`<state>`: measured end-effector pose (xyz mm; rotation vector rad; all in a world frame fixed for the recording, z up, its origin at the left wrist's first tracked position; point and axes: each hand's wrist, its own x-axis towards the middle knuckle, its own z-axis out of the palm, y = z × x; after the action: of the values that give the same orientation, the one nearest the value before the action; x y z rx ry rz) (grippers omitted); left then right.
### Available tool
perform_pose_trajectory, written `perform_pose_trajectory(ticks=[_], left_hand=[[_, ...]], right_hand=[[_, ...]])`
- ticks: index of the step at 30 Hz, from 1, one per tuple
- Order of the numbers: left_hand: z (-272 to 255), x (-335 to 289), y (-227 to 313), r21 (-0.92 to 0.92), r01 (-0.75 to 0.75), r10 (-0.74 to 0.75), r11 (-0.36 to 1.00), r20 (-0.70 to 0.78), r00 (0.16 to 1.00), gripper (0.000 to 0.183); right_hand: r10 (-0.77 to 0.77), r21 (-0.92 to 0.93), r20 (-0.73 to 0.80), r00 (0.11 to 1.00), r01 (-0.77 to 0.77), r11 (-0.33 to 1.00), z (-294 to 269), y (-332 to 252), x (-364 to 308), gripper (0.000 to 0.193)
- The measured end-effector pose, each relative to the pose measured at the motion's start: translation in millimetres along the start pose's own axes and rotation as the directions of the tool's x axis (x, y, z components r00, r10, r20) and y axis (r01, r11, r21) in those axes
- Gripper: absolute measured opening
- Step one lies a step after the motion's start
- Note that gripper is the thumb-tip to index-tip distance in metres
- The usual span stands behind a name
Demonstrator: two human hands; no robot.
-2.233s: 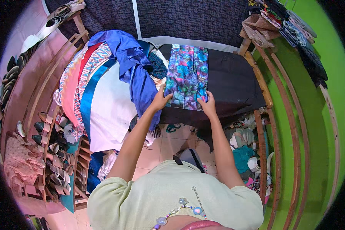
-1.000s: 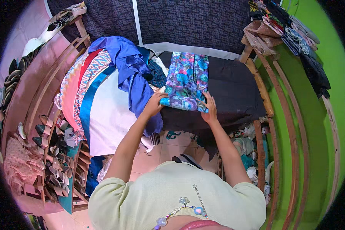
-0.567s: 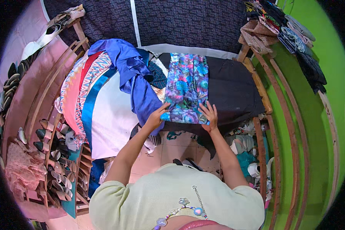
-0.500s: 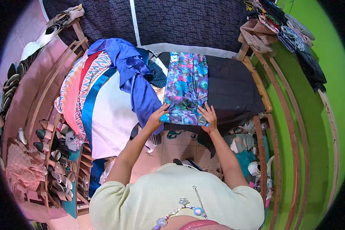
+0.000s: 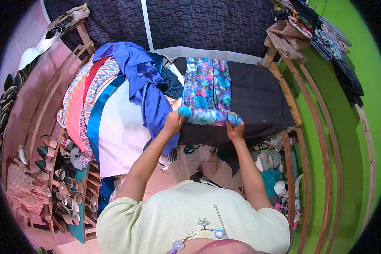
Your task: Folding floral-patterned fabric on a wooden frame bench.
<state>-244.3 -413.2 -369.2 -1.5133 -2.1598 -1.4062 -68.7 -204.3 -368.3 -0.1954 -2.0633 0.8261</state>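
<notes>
A folded blue, purple and pink floral cloth (image 5: pixel 206 84) lies lengthwise on the black-covered surface (image 5: pixel 258 97) in front of me. Its near end is lifted and turned up into a band, blurred by motion. My left hand (image 5: pixel 172 122) is closed on the left corner of that band. On the right corner, my right hand (image 5: pixel 236 129) grips the cloth between thumb and fingers. The far part of the cloth stays flat. Just left of it hangs a crumpled royal-blue cloth (image 5: pixel 154 95).
Layered garments, with a white cloth (image 5: pixel 118 131) on top, drape over the left side. Wooden rails (image 5: pixel 321 139) stand on the right, with folded clothes (image 5: pixel 326 38) over them. Racks of shoes (image 5: pixel 65 190) stand at lower left. A dark patterned curtain (image 5: pixel 211 25) hangs behind.
Both hands have gone from lying spread on the cloth's near end to gripping its corners. That end is now raised off the surface and drawn slightly away from me.
</notes>
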Motion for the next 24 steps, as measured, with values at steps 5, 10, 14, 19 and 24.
perform_pose_trajectory(ticks=[5, 10, 14, 19, 24], left_hand=[[9, 77, -12, -0.049, 0.326, -0.326, 0.944, 0.001, 0.945, 0.032], [23, 74, -65, -0.256, 0.537, -0.495, 0.804, 0.213, 0.842, 0.056], [21, 69, -53, -0.344, 0.588, -0.527, 0.732, 0.263, 0.809, 0.061], [20, 65, -19, -0.442, 0.485, -0.506, 0.755, 0.079, 0.859, 0.058], [25, 73, -18, -0.171, 0.424, -0.436, 0.889, -0.04, 0.899, 0.049]], right_hand=[[0.613, -0.167, 0.159, 0.774, -0.591, 0.789, 0, 38, 68, 0.046], [0.542, 0.123, 0.438, 0.717, -0.646, 0.754, 18, 63, 77, 0.036], [0.536, 0.06, 0.406, 0.74, -0.607, 0.793, 20, 93, 67, 0.032], [0.432, 0.077, 0.299, 0.851, -0.473, 0.878, 25, 75, 71, 0.028], [0.398, -0.08, 0.173, 0.901, -0.39, 0.917, 28, 65, 84, 0.027]])
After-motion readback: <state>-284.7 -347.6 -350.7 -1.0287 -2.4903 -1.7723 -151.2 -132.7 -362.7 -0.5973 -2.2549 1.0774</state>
